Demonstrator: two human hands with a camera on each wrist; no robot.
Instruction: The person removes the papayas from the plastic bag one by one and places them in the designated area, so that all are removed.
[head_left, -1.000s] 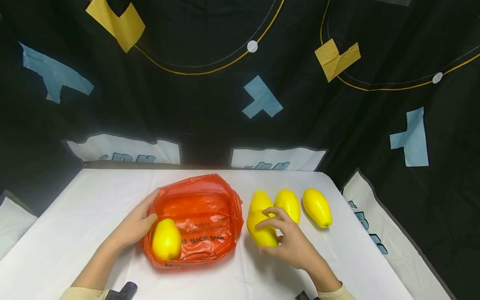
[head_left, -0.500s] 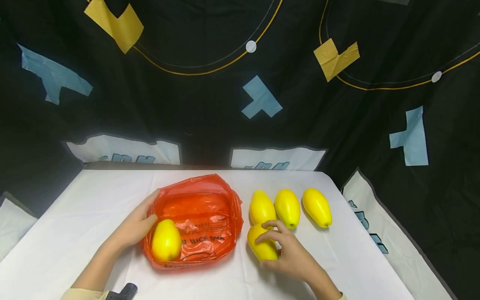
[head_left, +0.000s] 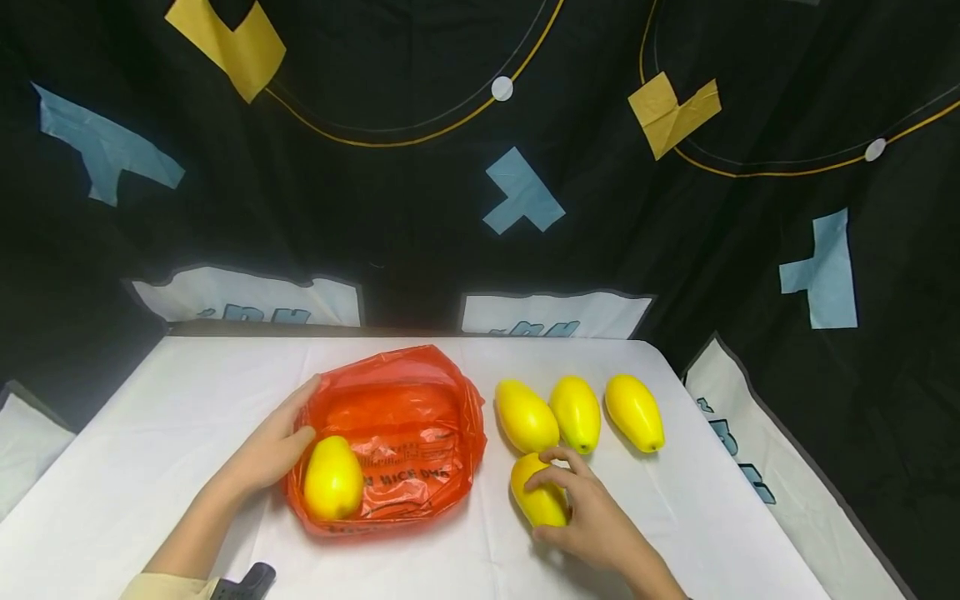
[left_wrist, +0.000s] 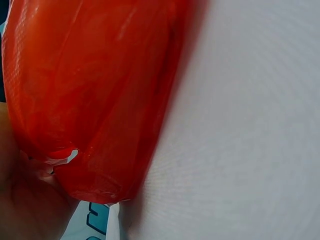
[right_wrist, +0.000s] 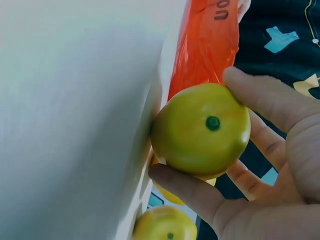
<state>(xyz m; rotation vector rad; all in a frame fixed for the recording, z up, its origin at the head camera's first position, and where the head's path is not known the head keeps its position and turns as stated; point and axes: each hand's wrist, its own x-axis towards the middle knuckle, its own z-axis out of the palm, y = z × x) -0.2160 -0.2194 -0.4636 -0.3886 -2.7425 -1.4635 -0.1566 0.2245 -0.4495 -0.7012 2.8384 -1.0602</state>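
My right hand (head_left: 588, 512) grips a smooth yellow fruit (head_left: 538, 492), an oval like a mango or small papaya. In the right wrist view the fruit (right_wrist: 200, 132) shows a dark green stem spot, with the thumb and fingers spread around its sides. My left hand (head_left: 277, 446) holds the left rim of a red plastic bag (head_left: 405, 408), thumb on the inner side. The bag lies with its mouth wide, and another yellow fruit (head_left: 333, 479) rests in its near left part. Up close, the left wrist view has the bag's red side (left_wrist: 95, 90) beside the hand.
Three more yellow fruits lie behind my right hand: a left one (head_left: 527, 417), a middle one (head_left: 576, 414) and a right one (head_left: 634, 414). A white cloth (head_left: 720, 533) covers the table. Beyond its back edge hangs a black curtain (head_left: 420, 217).
My right hand has drawn its fruit nearer to me and slightly right, off the leftmost fruit behind. That leftmost fruit has turned to a slant. The left hand and bag stay put.
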